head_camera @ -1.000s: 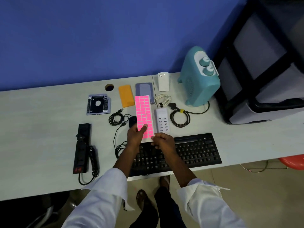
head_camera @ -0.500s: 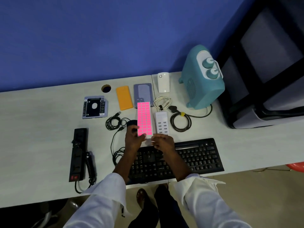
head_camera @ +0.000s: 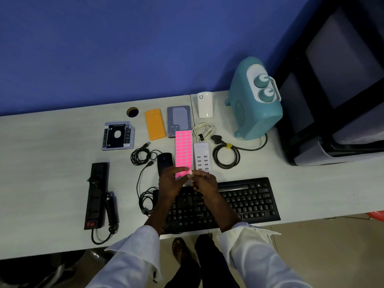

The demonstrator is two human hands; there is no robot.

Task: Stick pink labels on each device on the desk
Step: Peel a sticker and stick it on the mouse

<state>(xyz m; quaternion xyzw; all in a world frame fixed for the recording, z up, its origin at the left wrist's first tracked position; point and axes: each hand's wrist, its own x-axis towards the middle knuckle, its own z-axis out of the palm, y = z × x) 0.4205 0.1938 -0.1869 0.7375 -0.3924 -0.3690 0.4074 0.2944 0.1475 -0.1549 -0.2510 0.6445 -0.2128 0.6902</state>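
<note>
On the desk [head_camera: 41,152], a black keyboard [head_camera: 249,202] is laid along the near edge, and both forearms are stretched over its left half. A black mouse [head_camera: 164,161] is placed just beyond the keyboard, partly covered by the left hand [head_camera: 172,183]. A white charging hub [head_camera: 202,156] is seen just to the right of the mouse, and its near end is hidden behind the right hand [head_camera: 204,182]. A black power strip [head_camera: 96,190] is laid towards the left edge. Along the far edge an orange case [head_camera: 154,124], a grey hard drive [head_camera: 179,119], a white plug [head_camera: 205,104] and a teal heater [head_camera: 255,109] are lined up, the heater at the far right corner.

Both hands are held close together above the far edge of the keyboard. The near end of the label sheet [head_camera: 183,150] is pinched by the left hand, with the thumb laid across the top. The fingers of the right hand are curled together on the near right corner of the sheet. Whether a single label is already lifted cannot be told.

The label sheet is a long narrow strip, filled with rows of small bright pink rectangles on white backing. It is held above the middle of the desk, between the mouse and the charging hub, and its far end reaches over the near edge of the hard drive.
</note>
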